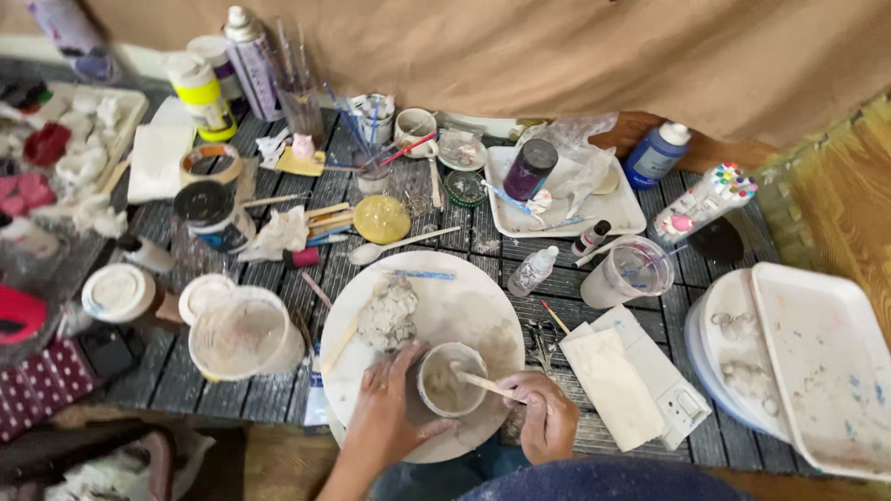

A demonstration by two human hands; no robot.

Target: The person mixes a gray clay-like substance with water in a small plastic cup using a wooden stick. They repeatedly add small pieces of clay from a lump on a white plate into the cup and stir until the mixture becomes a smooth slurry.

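Note:
My left hand cups the left side of a small grey clay bowl that stands on a round white turntable. My right hand pinches a thin wooden stick whose tip reaches down inside the bowl. A lump of grey clay lies on the turntable just behind the bowl, with a flat wooden tool beside it.
The dark slatted table is crowded: a plastic tub at left, a water cup, a white tray with a dark jar, a folded cloth, white trays at right, spray cans and brushes at the back.

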